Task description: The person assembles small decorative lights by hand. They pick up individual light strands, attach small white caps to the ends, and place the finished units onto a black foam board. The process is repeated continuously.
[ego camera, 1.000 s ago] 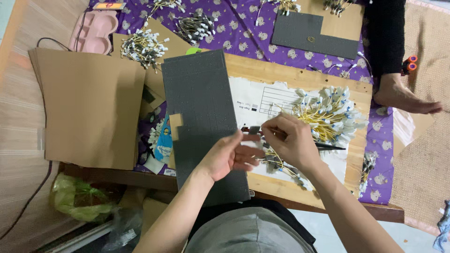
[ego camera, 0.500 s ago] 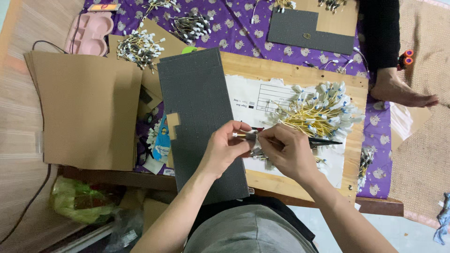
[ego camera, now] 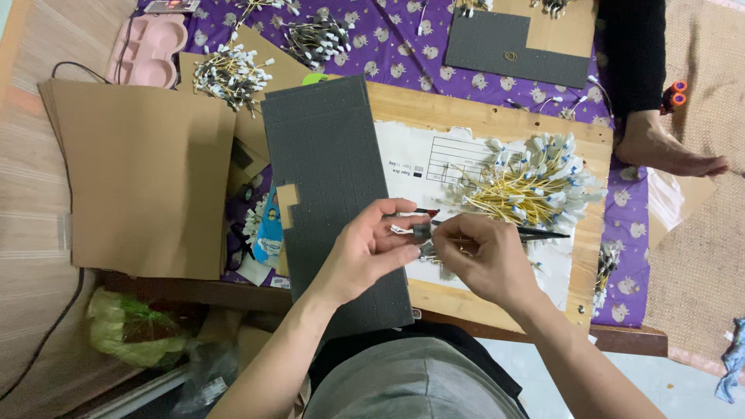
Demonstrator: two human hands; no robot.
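My left hand [ego camera: 365,252] and my right hand [ego camera: 485,264] meet over the near edge of a dark grey foam sheet [ego camera: 326,155]. The left fingers pinch a small wired part [ego camera: 405,228] with white and red tips. My right hand grips a thin black tool [ego camera: 539,232] that points right, its near end at the small part. Just beyond the hands lies a pile of yellow-wired parts with white tips [ego camera: 535,182] on a white printed paper [ego camera: 434,155].
The paper rests on a wooden board [ego camera: 481,116] over a purple patterned cloth [ego camera: 403,46]. Brown cardboard sheets [ego camera: 140,171] lie at left, with a pink tray [ego camera: 147,50] behind them. Another person's foot [ego camera: 667,147], a second grey sheet [ego camera: 504,46] and more part piles [ego camera: 229,74] are farther off.
My right hand has drawn back from the yellow pile toward me. Both hands have closed in on the small part, fingertips now touching.
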